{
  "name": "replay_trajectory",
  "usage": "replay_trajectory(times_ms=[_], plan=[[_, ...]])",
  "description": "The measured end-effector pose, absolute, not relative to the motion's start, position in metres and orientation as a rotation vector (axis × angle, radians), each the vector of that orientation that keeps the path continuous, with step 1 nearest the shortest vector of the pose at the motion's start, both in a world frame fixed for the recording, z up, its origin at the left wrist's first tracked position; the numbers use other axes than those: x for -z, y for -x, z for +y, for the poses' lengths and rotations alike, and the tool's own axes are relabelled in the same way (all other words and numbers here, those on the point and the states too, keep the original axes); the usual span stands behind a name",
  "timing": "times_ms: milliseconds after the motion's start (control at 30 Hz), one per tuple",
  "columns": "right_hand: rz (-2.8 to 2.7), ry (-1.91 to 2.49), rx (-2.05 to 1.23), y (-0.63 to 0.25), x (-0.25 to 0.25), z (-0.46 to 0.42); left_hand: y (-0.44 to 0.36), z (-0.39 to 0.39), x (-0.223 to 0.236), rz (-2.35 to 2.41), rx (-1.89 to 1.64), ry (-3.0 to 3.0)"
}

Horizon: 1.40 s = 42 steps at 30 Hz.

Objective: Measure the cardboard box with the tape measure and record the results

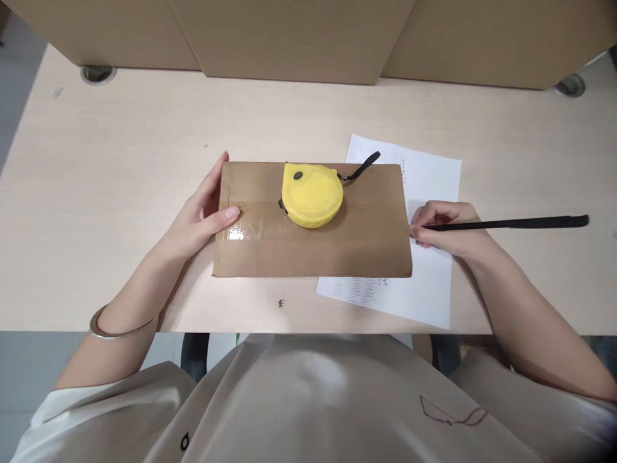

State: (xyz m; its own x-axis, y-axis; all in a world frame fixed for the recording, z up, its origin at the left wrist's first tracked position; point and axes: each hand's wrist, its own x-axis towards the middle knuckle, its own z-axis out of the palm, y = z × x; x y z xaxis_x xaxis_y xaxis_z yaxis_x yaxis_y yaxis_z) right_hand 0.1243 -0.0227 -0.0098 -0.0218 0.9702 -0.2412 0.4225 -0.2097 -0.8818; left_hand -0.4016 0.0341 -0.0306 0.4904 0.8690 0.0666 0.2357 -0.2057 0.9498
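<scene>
A brown cardboard box (313,257) with shiny tape at its left end lies in front of me. My left hand (193,218) grips that end, thumb on the top face and the other fingers along the side, partly hidden. On the box rests a yellow tape measure (313,196) with a black wrist strap (364,166). My right hand (448,225) pinches a slim black pen (520,223), its long end pointing right. The fingertips are close by the box's right edge, over a white paper sheet (431,283). The pen's tip is hidden by the fingers.
The sheet lies partly under the box, with handwritten marks showing near its lower left. Tall cardboard panels (299,38) stand along the back of the pale wooden table (96,193). Round cable holes (99,74) are set near the back corners. The table's front edge runs close to my body.
</scene>
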Motion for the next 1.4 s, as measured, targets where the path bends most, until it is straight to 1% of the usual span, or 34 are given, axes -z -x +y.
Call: replay_trajectory(times_ms=[367, 533, 800, 1400], plan=[[-1.444, 1.664, -1.187, -0.121, 0.007, -0.024, 0.401, 0.035, 0.031, 0.977, -0.767, -1.749], [-1.434, 1.624, -1.157, -0.122, 0.004, -0.027, 0.395, 0.031, 0.025, 1.023, -0.791, -1.673], [-1.419, 1.719, -1.167, -0.126, 0.006, -0.026, 0.392, 0.028, 0.021, 1.042, -0.789, -1.617], [-1.430, 1.665, -1.201, -0.126, 0.004, -0.026, 0.394, 0.028, 0.021, 1.062, -0.776, -1.621]])
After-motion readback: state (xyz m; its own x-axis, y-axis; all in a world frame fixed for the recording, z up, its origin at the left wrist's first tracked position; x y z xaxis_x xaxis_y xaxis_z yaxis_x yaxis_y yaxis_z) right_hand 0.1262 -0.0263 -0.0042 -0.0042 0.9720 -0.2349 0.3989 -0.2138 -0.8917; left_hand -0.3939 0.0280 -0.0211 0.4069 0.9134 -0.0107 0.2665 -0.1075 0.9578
